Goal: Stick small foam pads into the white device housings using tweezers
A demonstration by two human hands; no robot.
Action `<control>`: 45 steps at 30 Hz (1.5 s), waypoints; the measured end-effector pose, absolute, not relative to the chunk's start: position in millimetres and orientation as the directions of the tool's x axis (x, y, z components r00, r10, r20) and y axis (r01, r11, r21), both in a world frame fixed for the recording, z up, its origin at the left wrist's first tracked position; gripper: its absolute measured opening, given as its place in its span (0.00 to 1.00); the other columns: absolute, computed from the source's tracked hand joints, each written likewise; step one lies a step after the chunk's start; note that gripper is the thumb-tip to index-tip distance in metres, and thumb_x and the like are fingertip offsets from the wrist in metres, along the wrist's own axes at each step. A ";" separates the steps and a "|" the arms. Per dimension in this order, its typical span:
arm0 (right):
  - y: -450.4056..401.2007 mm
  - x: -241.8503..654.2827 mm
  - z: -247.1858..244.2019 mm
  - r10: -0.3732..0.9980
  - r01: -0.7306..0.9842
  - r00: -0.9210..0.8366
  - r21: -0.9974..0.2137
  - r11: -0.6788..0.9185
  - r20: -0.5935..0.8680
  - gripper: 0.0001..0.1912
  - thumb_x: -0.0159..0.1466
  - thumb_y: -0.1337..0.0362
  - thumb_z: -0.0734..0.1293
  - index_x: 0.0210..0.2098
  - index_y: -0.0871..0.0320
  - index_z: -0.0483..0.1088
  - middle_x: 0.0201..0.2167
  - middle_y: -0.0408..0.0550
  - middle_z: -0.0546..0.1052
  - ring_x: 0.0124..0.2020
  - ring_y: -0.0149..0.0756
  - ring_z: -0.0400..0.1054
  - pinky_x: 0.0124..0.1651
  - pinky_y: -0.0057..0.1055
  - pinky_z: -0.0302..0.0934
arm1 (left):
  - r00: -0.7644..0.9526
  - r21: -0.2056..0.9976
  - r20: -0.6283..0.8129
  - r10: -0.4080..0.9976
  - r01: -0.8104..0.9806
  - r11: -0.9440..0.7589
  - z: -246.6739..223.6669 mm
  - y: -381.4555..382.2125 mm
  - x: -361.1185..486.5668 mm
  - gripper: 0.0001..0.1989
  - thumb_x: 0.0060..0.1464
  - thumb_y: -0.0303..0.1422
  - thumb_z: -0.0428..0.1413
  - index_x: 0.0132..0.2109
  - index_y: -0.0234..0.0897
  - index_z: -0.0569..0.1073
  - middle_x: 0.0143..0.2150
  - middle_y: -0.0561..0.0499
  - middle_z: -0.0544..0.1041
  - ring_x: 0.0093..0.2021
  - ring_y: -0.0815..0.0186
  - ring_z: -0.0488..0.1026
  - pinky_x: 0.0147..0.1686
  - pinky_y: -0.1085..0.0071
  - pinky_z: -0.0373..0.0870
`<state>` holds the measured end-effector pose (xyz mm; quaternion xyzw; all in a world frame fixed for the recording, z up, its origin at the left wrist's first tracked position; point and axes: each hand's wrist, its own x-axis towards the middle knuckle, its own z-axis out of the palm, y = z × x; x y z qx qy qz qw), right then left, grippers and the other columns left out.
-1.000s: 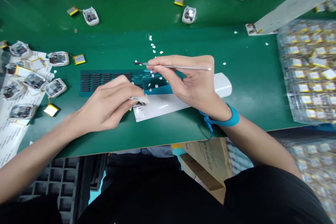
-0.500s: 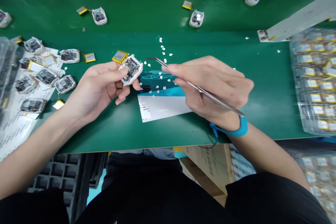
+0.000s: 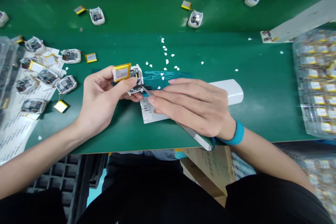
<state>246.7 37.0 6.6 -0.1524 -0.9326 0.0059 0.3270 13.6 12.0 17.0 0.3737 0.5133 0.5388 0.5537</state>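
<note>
My left hand (image 3: 101,92) grips a white device housing (image 3: 139,73) with a circuit board inside, the thumb lying on the board. A yellow-edged battery (image 3: 122,72) stands tilted at the housing's left side, by my index finger. Metal tweezers (image 3: 195,136) are held in my right hand (image 3: 194,103), their tips at a small dark strip on the housing's lower part. Beneath the hands lies a sheet, part blue film and part white paper (image 3: 152,113), with small white stickers (image 3: 167,62) scattered above it.
Several opened housings (image 3: 47,76) with batteries lie on printed paper at the left. More housings (image 3: 195,19) rest along the back. A clear tray of batteries (image 3: 315,84) stands at the right, below a white bracket (image 3: 301,17). A white rounded object (image 3: 232,91) lies beyond my right hand.
My right hand has moved down and left, bringing the tweezers and dark strip to the housing. My left hand has turned the housing, and its battery is tilted up. The white rounded object has come into view.
</note>
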 end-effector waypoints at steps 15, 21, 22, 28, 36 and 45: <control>36.9 239.1 9.2 0.168 0.221 -0.753 0.003 0.975 0.636 0.11 0.71 0.67 0.72 0.53 0.55 0.79 0.50 0.47 0.86 0.46 0.36 0.83 0.57 0.36 0.80 | -0.095 0.961 -0.169 0.981 -0.238 0.143 17.2 10.1 14.5 0.07 0.52 0.22 0.66 0.30 0.38 0.82 0.28 0.54 0.81 0.23 0.69 0.77 0.24 0.72 0.82; 36.7 237.8 9.5 0.218 0.212 -0.742 -0.086 0.973 0.634 0.11 0.71 0.68 0.72 0.52 0.64 0.78 0.48 0.51 0.86 0.46 0.41 0.83 0.52 0.38 0.82 | -0.080 0.963 -0.154 0.985 -0.238 0.131 15.4 8.1 14.7 0.07 0.53 0.23 0.67 0.29 0.36 0.80 0.27 0.55 0.80 0.24 0.70 0.78 0.27 0.75 0.82; 36.4 237.4 9.1 0.228 0.225 -0.727 -0.090 0.970 0.648 0.10 0.72 0.69 0.71 0.52 0.63 0.78 0.47 0.50 0.87 0.46 0.40 0.83 0.50 0.37 0.82 | -0.087 0.968 -0.138 0.987 -0.225 0.116 14.3 7.5 15.2 0.07 0.53 0.24 0.68 0.30 0.37 0.80 0.27 0.55 0.80 0.24 0.70 0.79 0.27 0.75 0.83; 29.9 234.3 8.9 0.333 0.297 -0.682 -0.170 0.940 0.651 0.10 0.71 0.70 0.72 0.51 0.61 0.78 0.42 0.48 0.88 0.45 0.36 0.83 0.52 0.31 0.80 | -0.086 0.984 -0.095 0.992 -0.156 0.081 8.9 6.0 16.7 0.09 0.53 0.32 0.74 0.37 0.40 0.81 0.26 0.57 0.80 0.22 0.68 0.80 0.24 0.76 0.83; 30.1 230.1 6.7 0.344 0.288 -0.655 -0.199 0.937 0.673 0.08 0.72 0.71 0.71 0.51 0.61 0.76 0.37 0.45 0.87 0.39 0.32 0.81 0.48 0.28 0.80 | -0.067 0.991 -0.082 0.994 -0.109 0.075 10.5 5.6 12.7 0.12 0.51 0.35 0.75 0.36 0.40 0.81 0.28 0.56 0.81 0.24 0.66 0.82 0.25 0.75 0.84; 35.5 234.1 5.1 0.266 0.279 -0.637 -0.106 0.955 0.723 0.10 0.71 0.72 0.71 0.52 0.65 0.75 0.37 0.50 0.86 0.40 0.37 0.81 0.41 0.33 0.77 | -0.068 0.860 0.212 0.975 0.487 -0.153 12.3 68.8 -45.2 0.23 0.53 0.34 0.73 0.54 0.40 0.77 0.36 0.58 0.82 0.30 0.69 0.79 0.36 0.69 0.82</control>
